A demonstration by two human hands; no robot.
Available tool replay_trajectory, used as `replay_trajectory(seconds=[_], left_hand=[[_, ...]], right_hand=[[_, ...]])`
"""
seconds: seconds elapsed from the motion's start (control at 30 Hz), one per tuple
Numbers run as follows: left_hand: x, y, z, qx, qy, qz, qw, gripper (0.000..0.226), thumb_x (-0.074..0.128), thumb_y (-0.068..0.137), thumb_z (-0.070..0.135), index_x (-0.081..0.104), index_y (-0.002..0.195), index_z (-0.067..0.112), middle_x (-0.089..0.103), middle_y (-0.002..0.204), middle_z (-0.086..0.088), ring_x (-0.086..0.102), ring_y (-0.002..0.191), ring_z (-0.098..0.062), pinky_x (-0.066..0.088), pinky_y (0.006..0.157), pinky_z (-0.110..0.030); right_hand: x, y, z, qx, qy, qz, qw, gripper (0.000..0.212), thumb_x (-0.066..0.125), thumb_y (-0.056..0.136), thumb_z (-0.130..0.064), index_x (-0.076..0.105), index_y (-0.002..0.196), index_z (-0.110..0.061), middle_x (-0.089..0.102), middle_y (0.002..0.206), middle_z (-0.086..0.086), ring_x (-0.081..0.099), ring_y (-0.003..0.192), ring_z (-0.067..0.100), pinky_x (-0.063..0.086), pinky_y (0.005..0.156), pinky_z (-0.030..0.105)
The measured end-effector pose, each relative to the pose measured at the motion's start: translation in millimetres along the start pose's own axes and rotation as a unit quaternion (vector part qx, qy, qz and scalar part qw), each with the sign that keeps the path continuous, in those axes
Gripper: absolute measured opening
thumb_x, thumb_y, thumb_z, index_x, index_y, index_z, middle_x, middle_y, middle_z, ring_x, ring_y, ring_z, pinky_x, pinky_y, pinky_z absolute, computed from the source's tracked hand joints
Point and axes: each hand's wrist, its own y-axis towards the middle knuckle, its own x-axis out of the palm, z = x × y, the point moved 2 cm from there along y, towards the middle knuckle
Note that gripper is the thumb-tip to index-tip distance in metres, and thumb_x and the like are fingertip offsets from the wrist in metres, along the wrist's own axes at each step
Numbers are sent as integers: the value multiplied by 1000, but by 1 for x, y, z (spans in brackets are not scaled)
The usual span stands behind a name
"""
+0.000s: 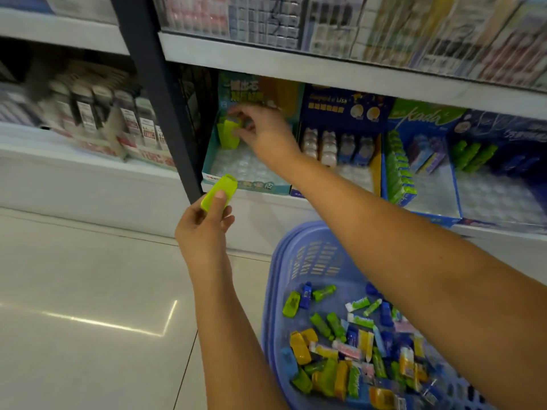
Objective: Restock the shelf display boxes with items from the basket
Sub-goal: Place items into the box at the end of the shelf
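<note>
My left hand (204, 223) holds a lime-green item (218, 193) in front of the shelf edge, thumb on top. My right hand (260, 130) reaches into the teal display box (245, 184) on the lower shelf, its fingers pinching at lime-green items (227, 134) standing at the box's back left. Motion blur hides the exact grip. The blue plastic basket (299, 261) sits on the floor at the lower right, holding several small green, yellow, blue and pink items (340, 350).
A dark shelf post (157, 93) stands just left of the teal box. Further display boxes to the right hold white and blue items (337, 146) and green ones (398, 170). Tiled floor (88, 291) spreads to the left. An upper shelf edge (325, 69) overhangs the boxes.
</note>
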Motion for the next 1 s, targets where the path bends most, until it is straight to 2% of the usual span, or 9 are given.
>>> replay_trajectory(seconds=[0.1, 0.3, 0.43, 0.53, 0.7, 0.77, 0.83, 0.9, 1.0], left_hand=[[-6, 6, -7, -1, 19, 16, 1000, 30, 70, 85, 19, 66, 110, 3, 68, 95, -9, 65, 66, -1, 50, 62, -11], [-6, 6, -14, -8, 23, 6, 1000, 21, 70, 83, 28, 71, 103, 21, 72, 90, 9, 65, 75, 5, 48, 69, -13], [-5, 8, -15, -24, -13, -8, 1000, 17, 65, 88, 24, 67, 104, 18, 71, 103, -1, 68, 94, -9, 56, 81, -22], [-5, 9, -15, -27, -22, -32, 999, 9, 59, 92, 20, 62, 100, 18, 66, 106, -9, 67, 98, -20, 58, 78, -26], [0, 8, -12, -3, 18, -89, 996, 22, 60, 89, 7, 59, 102, 25, 64, 98, 0, 65, 93, -14, 54, 70, -18], [2, 10, -9, 2, 38, -88, 995, 26, 64, 87, 6, 59, 105, 24, 66, 98, 1, 66, 94, -15, 53, 69, -17], [5, 14, -4, 6, 50, -66, 997, 30, 68, 84, 7, 58, 110, 16, 68, 99, -1, 66, 96, -18, 52, 70, -18], [8, 16, 2, 28, 79, -58, 995, 30, 69, 84, 10, 60, 112, 14, 69, 99, -1, 67, 95, -16, 52, 73, -18], [10, 18, 11, 101, 135, -76, 983, 26, 64, 89, 19, 65, 115, 20, 70, 99, 4, 65, 89, -2, 50, 78, -17]], right_hand=[[13, 10, 5, 5, -47, -29, 998, 33, 62, 85, -5, 62, 118, -8, 64, 114, 13, 55, 88, 14, 36, 71, 18], [23, 11, 9, 6, -71, -44, 996, 32, 62, 87, -8, 64, 119, -10, 60, 115, 16, 59, 102, 26, 36, 80, 17], [27, 10, 8, -18, -93, -55, 994, 33, 60, 88, -8, 63, 120, -9, 56, 118, 19, 55, 108, 31, 37, 90, 24], [28, 6, 10, -31, -106, -52, 993, 34, 59, 88, -5, 62, 122, -5, 55, 117, 19, 54, 111, 30, 37, 93, 25], [27, 9, 10, -28, -158, 10, 987, 21, 58, 90, -5, 53, 100, 13, 42, 81, -4, 56, 88, 18, 42, 72, 20], [24, 9, 7, -47, -168, -19, 984, 12, 55, 90, -4, 59, 101, 0, 45, 87, 1, 56, 97, 25, 40, 76, 23], [22, 6, 5, -46, -174, -89, 980, 31, 50, 93, -11, 60, 123, -14, 49, 110, 11, 51, 108, 29, 38, 84, 25], [16, -2, -1, -23, -138, -83, 987, 39, 53, 93, -18, 54, 132, -17, 45, 126, 14, 49, 112, 25, 39, 90, 25], [6, -28, -15, -38, 2, -78, 996, 39, 57, 92, -31, 53, 131, -25, 47, 113, -5, 55, 93, 15, 41, 78, 20]])
